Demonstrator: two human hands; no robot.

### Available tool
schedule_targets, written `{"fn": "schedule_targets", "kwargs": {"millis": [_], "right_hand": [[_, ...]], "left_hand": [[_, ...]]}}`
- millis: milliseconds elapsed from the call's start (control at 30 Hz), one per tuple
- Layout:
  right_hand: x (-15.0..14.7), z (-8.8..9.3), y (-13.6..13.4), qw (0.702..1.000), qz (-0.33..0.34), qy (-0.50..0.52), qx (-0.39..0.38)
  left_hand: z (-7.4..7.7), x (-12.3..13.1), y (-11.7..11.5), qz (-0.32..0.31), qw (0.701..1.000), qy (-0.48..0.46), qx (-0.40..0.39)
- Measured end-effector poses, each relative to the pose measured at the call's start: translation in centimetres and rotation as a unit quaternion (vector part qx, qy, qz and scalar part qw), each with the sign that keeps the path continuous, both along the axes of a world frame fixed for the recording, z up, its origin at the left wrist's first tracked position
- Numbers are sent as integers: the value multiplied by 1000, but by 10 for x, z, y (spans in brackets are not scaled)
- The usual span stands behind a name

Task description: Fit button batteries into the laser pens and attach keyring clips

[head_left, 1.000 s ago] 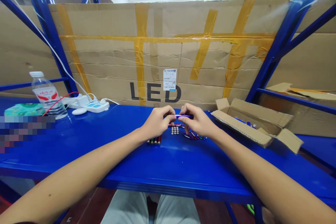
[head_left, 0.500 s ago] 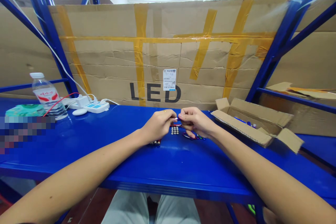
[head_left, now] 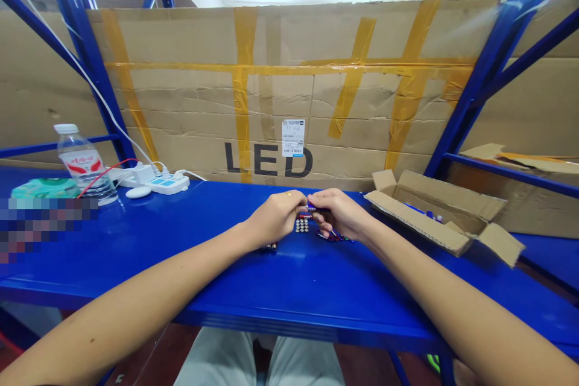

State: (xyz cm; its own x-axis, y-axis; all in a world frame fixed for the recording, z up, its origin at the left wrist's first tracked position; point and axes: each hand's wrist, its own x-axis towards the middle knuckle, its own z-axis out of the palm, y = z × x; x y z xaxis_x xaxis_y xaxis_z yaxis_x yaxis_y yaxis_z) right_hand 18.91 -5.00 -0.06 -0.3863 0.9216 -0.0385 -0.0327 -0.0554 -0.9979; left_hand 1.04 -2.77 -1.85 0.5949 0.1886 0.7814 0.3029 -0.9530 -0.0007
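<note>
My left hand [head_left: 277, 215] and my right hand [head_left: 342, 212] meet above the blue table, both with closed fingers. Between them lies a small blue tube [head_left: 311, 208], like a mini flashlight body; the right fingers grip it and the left fingertips pinch its left end, partly hidden. Just below, a red tube [head_left: 306, 216] lies on the table. Button cells [head_left: 301, 226] stand in neat rows beneath the hands. Coloured carabiners [head_left: 335, 235] lie under my right hand. Several dark tubes with brassy ends [head_left: 271, 247] are partly covered by my left hand.
An open cardboard box [head_left: 420, 223] with small blue pieces stands at the right. At the left are a water bottle [head_left: 84, 163], a teal packet [head_left: 43, 189] and a power strip [head_left: 167, 183] with cables. A large carton [head_left: 194, 108] walls the back.
The blue tube between my hands now shows more plainly. My right hand has turned slightly and its fingers have drawn in around it. The left hand has shifted a little.
</note>
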Motion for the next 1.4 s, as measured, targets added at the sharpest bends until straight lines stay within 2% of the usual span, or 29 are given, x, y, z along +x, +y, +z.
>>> {"fn": "schedule_targets", "kwargs": {"millis": [133,267,467,633,767,1100,1233,1400], "right_hand": [[-6,-3,-5,991,-67,-6,117],[-4,0,-11,978,-53,-35,199],[1,5,-16,972,-18,-85,219],[4,4,-15,961,-21,-115,249],[7,4,-12,955,-6,-109,277],[9,5,-10,951,-22,-107,288],[9,1,-5,961,-20,-79,265],[7,-3,0,979,36,9,199]], "left_hand": [[0,2,-2,1,997,-32,-64],[2,2,-5,9,990,-53,-134],[6,3,-9,-5,975,-77,-207],[8,5,-12,-43,946,-107,-304],[9,7,-13,-58,932,-128,-334],[6,6,-11,-49,949,-115,-291],[6,4,-11,-14,975,-97,-200],[4,2,-8,-1,993,-77,-89]]}}
